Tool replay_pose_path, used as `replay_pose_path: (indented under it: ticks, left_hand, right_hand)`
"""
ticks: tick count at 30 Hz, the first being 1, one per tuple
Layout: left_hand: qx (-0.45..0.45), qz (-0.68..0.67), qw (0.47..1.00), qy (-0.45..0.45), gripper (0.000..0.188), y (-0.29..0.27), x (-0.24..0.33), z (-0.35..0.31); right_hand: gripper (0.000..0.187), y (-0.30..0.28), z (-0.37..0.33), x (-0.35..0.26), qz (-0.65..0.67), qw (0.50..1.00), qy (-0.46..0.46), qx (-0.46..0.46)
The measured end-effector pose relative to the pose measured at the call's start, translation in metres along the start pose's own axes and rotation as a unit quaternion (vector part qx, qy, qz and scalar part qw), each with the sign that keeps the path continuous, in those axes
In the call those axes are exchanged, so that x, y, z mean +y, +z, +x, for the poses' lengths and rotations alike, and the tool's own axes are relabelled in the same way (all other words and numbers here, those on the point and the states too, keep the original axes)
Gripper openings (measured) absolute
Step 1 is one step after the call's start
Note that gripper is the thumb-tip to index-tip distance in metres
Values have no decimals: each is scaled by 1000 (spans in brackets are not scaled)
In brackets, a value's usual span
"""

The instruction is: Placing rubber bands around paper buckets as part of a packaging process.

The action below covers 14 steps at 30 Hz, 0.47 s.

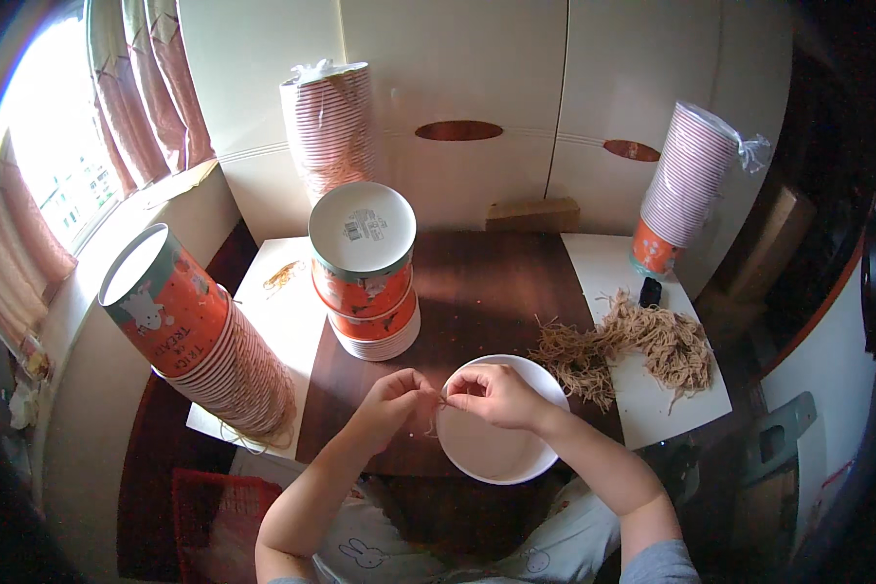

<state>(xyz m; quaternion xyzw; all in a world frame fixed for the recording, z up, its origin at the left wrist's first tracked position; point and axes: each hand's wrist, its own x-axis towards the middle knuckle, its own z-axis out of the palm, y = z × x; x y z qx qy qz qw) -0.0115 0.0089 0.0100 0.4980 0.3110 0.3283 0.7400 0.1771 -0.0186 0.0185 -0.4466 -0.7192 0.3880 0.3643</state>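
Note:
My left hand [402, 399] and my right hand [496, 395] meet at the fingertips above the near part of the table. Both are closed in a pinch on a thin cord [431, 424], whose loose part dangles below my left fingers. Most of the cord is hidden by the fingers. A white paper bucket [506, 459] stands mouth up at the table's front edge, just under my right hand. Its rim is close to the fingertips; whether the cord runs through it I cannot tell. A pile of tan cords [652, 341] lies to the right of the bucket.
Upside-down orange buckets [370, 292] stand stacked beyond my left hand. Another tall stack [219, 350] leans at the left. Plastic-wrapped stacks rise at the back [329, 127] and back right [691, 175]. A small black object [650, 290] lies by the cords. Loose yellowish bands [282, 277] lie at the left.

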Motion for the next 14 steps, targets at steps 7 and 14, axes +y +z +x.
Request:
replay_pose_path:
  ticks: [7,14]
  left_hand:
    - [5,34,999,-22,11,1,0,-1]
    - [7,34,999,-10,15,-1,-5,1]
  right_hand:
    - [11,1,2,2,50,998,11,-24]
    - [7,2,2,1,41,998,35,-41]
